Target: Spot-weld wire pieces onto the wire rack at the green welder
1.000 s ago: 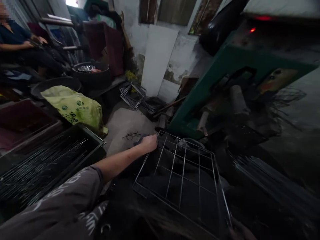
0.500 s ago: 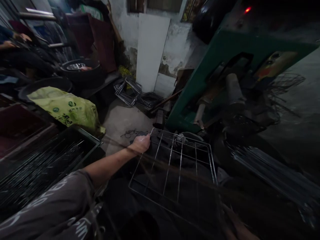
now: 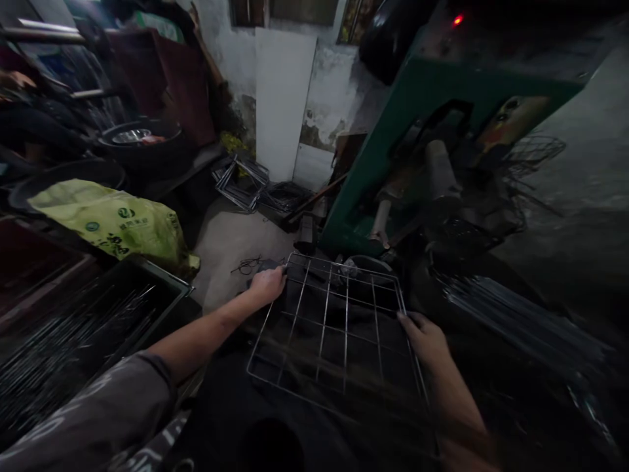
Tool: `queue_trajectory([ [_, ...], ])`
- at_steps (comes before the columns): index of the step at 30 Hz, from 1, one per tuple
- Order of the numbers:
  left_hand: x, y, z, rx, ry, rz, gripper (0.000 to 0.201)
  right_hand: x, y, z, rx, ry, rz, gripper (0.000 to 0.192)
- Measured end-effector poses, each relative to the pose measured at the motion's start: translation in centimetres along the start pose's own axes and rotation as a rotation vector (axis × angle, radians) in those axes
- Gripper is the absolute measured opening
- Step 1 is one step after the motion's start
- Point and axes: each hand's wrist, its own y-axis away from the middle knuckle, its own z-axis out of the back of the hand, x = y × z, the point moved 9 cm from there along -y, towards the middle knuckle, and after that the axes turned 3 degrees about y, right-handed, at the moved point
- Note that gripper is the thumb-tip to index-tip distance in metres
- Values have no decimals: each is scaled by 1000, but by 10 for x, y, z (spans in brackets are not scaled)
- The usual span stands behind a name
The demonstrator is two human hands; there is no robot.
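Up from below with the right hand (image 3: 428, 341), onto the wire rack (image 3: 324, 326), impossible to tell if gripping! Clutching near its far-left corner with the left hand (image 3: 268, 286), beside the green machine (image 3: 403, 124). Already cross-wired, seemingly well along; impossible to judge any remainder.

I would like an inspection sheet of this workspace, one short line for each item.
Surface: pale floor; darker parts unreadable.
Job's things: one wire rack.
Clutter: yellow-green sack, metal rods in a bin, wire frames.
Hands: left hand holds the wire rack's far left corner; right hand touches its right side, grip unclear.
Cables: thin dark loops on the floor, possibly wire.
Surroundings: green machine with red light; white board by the wall.
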Motion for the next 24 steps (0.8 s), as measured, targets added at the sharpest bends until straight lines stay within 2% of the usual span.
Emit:
queue_trajectory([
  [3, 3, -3, -1, -15, -1, 8, 44, -6, 2, 0, -85, -74, -54, 50],
  [8, 3, -9, -5, -19, 56, -4, 41, -9, 2, -1, -119, -149, -87, 49],
  [10, 9, -12, -2, -72, 126, 2, 40, -5, 10, 4, -164, -168, -72, 50],
  [13, 14, -22, 7, -200, 416, -58, 42, 8, 36, 18, -269, -216, -36, 49],
  [16, 10, -36, 9, -205, 957, -107, 49, 19, 66, 36, -410, -357, -19, 47],
  [18, -6, -43, 11, -133, 1358, -127, 50, 20, 77, 50, -500, -437, -13, 45],
  [20, -35, -46, 17, 9, 1642, -180, 49, 11, 78, 60, -564, -452, -24, 44],
  [22, -70, -48, 23, 228, 1733, -216, 46, -5, 71, 66, -612, -444, -54, 46],
  [24, -96, -51, 18, 460, 1683, -166, 42, -21, 61, 64, -643, -433, -88, 48],
])
